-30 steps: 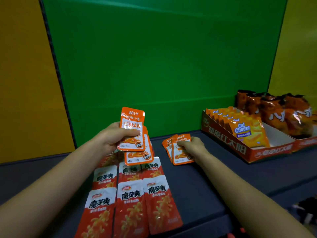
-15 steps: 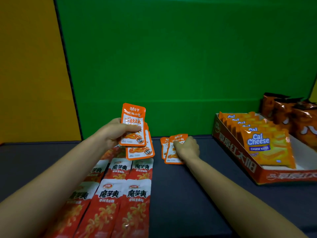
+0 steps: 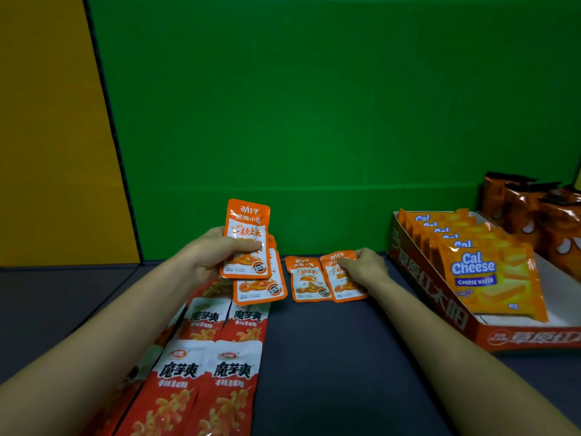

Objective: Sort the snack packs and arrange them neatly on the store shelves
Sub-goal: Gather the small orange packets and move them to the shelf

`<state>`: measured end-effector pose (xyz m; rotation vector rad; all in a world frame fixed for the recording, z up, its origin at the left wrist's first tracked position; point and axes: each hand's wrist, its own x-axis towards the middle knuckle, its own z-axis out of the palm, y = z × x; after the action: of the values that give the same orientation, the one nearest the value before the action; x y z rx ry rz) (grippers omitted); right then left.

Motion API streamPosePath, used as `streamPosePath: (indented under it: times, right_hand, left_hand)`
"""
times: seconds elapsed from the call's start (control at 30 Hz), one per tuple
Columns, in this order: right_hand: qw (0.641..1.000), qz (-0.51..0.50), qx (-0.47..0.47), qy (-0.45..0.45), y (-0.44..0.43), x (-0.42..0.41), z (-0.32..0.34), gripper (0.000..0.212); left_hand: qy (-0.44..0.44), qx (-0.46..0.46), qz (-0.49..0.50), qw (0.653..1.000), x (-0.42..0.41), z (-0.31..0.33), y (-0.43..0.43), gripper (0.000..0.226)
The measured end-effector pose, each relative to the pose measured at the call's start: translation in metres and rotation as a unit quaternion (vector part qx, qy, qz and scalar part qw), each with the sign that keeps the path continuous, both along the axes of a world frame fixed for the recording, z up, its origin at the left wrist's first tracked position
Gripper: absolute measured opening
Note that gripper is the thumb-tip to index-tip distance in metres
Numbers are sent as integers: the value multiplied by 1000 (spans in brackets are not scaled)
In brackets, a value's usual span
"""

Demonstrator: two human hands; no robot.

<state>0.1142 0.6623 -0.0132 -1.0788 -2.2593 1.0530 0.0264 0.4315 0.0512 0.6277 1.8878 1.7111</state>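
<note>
My left hand (image 3: 217, 253) grips a fanned stack of small orange fish-snack packs (image 3: 248, 237) upright above the dark shelf (image 3: 330, 357). Two more of the same orange packs lie flat side by side near the green back wall: the left one (image 3: 306, 280) is free, the right one (image 3: 339, 283) has my right hand (image 3: 361, 267) resting on it, fingertips pressing its upper part. Long red konjac snack packs (image 3: 207, 366) lie in rows on the shelf below my left hand.
An open red cardboard tray (image 3: 440, 306) at the right holds a row of orange Cal Cheese wafer packs (image 3: 490, 278). Dark orange snack bags (image 3: 534, 212) stand behind it. A green panel closes the back, a yellow one the left.
The two packs under my right hand went from overlapping to lying side by side. The view has shifted left and closer. My left hand still holds its stack.
</note>
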Motion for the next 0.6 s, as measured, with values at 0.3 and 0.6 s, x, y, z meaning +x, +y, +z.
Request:
streamPosePath:
  times: [0.3, 0.6]
  right_hand:
    - [996, -2, 78, -38, -1, -4, -9, 48]
    - [962, 3, 253, -101, -19, 10, -2, 48]
  left_hand:
    - [-9, 13, -18, 1000, -1, -6, 1, 15]
    - [-35, 18, -28, 999, 8, -7, 3, 14]
